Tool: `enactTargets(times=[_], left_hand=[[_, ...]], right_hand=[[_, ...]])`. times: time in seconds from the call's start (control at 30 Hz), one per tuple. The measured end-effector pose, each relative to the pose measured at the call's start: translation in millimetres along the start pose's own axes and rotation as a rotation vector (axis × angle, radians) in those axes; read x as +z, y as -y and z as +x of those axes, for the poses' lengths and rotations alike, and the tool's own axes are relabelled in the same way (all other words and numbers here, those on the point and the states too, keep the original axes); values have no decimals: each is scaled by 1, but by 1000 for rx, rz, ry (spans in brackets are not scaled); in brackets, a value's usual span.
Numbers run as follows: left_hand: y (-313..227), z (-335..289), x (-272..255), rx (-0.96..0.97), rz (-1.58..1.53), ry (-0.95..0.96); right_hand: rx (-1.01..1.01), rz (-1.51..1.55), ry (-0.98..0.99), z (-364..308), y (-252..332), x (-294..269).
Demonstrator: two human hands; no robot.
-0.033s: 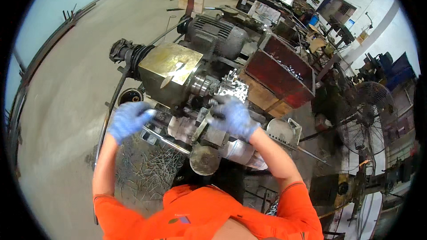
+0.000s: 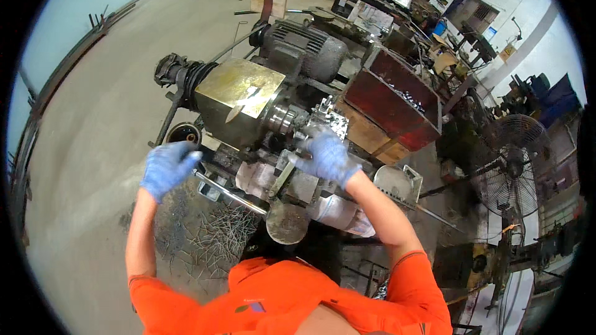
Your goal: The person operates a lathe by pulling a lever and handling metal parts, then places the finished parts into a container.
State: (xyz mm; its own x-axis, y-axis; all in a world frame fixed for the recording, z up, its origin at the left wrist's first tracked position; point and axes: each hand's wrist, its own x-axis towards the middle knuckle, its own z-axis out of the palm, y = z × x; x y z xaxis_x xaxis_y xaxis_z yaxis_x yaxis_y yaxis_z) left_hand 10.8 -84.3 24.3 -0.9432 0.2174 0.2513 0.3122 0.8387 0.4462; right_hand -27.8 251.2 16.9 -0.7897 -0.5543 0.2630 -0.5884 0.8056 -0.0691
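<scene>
My left hand, in a blue glove, hovers over or against a long dark lever at the machine's left end; contact cannot be made out. Its thumb stands away from the fingers. My right hand, also gloved, reaches over the lathe's carriage, its dark fingertips close to the metal tool block and the spindle chuck. Thumb and fingers are apart, and I see nothing held between them. Below that hand lies a flat clamp handle. A shiny metal bar slants between my hands toward a round disc.
Behind the brass-topped headstock sits a ribbed motor. A red bin with small metal parts stands at the right, and a caged fan beyond it. Thin metal scraps litter the floor below the machine.
My left hand has shifted left and slightly down, onto the line of the long lever. My right hand has moved only a little, staying over the carriage.
</scene>
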Motion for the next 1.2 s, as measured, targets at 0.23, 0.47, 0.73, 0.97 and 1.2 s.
enactTargets(times=[0.23, 0.47, 0.73, 0.97, 1.2], left_hand=[[119, -98, -7, -505, 383, 182], [146, -111, 38, -657, 327, 52], [136, -121, 28, -639, 373, 59], [113, -164, 13, -778, 421, 133], [181, -152, 15, -538, 653, 4]], right_hand=[[103, -134, 334, 52, -27, 38], [154, 80, 308, 57, -26, 42], [205, 74, 396, 71, -23, 37], [128, 12, 314, 75, -17, 37], [84, -78, 235, 67, -25, 51]])
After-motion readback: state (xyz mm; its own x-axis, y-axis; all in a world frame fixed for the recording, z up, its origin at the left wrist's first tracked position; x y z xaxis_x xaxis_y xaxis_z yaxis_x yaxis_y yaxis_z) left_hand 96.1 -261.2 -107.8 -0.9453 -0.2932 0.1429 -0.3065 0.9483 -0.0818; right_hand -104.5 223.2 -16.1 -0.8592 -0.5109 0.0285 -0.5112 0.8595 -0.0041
